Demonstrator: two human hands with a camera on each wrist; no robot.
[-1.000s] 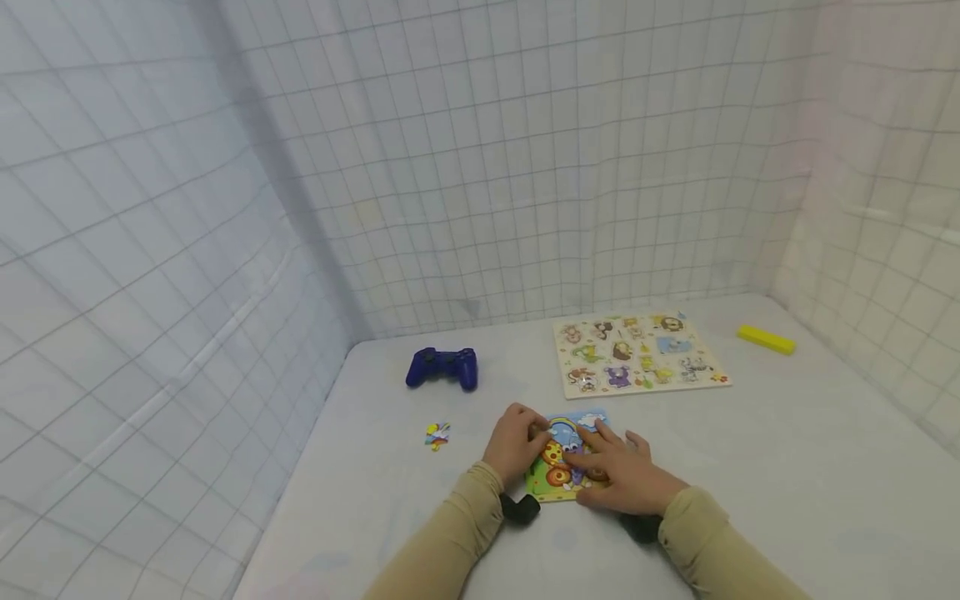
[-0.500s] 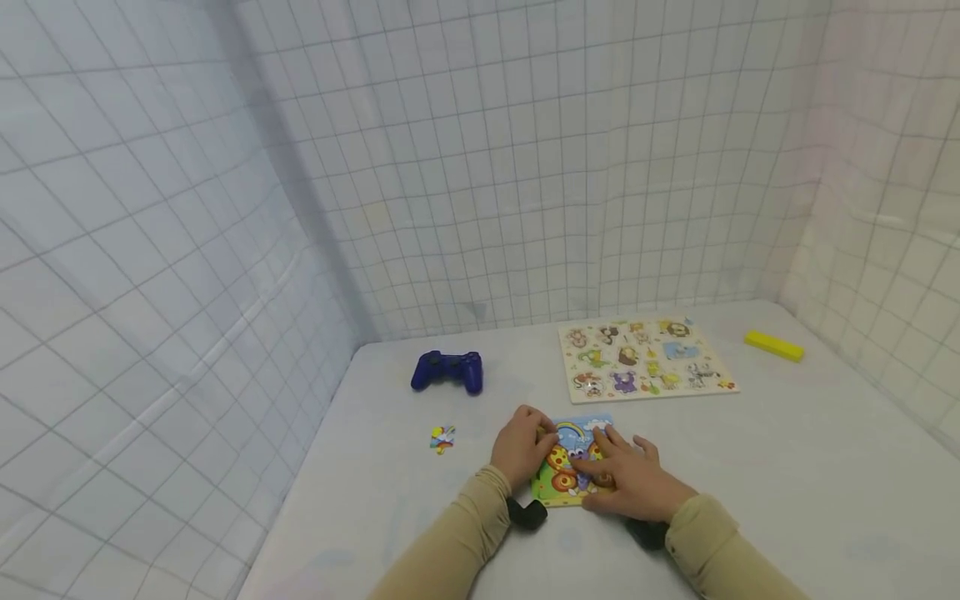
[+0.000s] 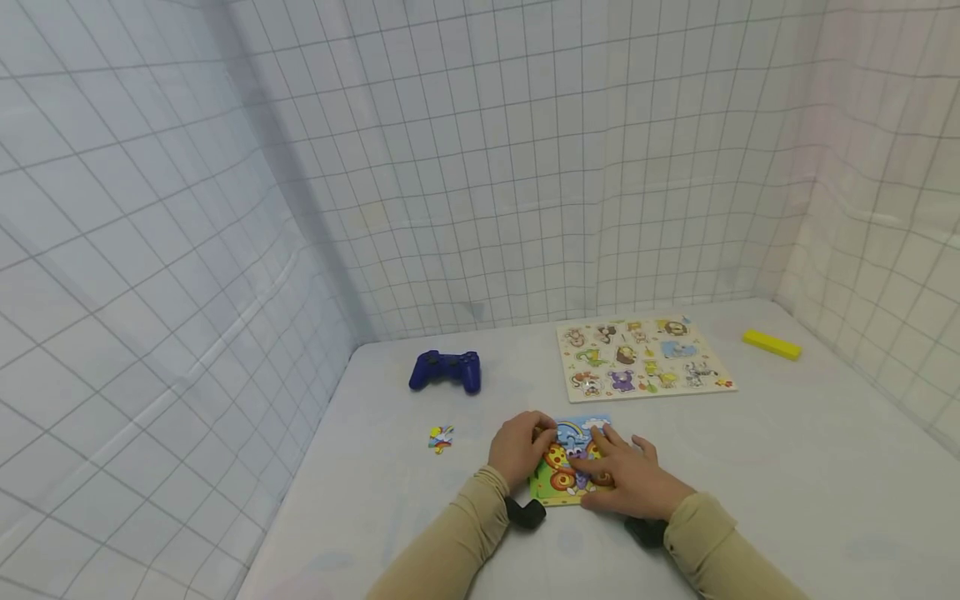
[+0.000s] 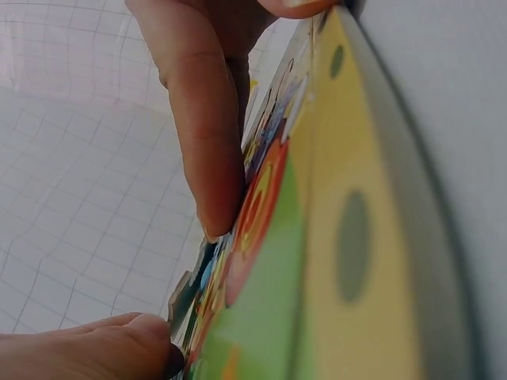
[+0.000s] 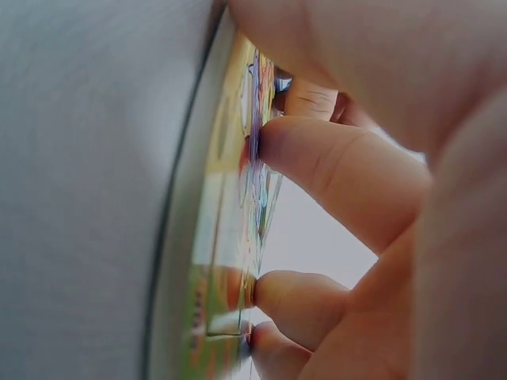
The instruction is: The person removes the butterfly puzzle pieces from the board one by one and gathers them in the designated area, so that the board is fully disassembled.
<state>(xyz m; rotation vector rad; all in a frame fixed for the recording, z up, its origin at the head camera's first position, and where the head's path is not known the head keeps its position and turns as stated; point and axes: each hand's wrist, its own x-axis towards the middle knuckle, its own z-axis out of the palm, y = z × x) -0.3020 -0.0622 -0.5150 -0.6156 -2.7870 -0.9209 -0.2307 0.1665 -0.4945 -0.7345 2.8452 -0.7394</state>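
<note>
A small picture puzzle [image 3: 553, 492] with a butterfly and rainbow lies on the table between both hands. At its left side, my left hand [image 3: 517, 446] has curled fingers that pinch a puzzle piece [image 4: 182, 299]; in the left wrist view this piece stands tilted above the board. Much of the piece is hidden. My right hand [image 3: 628, 475] lies across the puzzle's right part with fingers spread, and its fingertips [image 5: 277, 142] press on the picture. One loose puzzle piece [image 3: 441, 438] rests on the table to the left.
A blue game controller [image 3: 446, 372] lies at the back left. Behind the puzzle is a wooden animal board [image 3: 637, 387], with a yellow bar [image 3: 772, 344] farther right. Grid-patterned cloth walls [image 3: 480, 167] enclose the table's back and sides.
Within the puzzle, a piece near the rainbow appears slightly lifted now. Both hands keep nearly the same place; the whole view has shifted a little.
</note>
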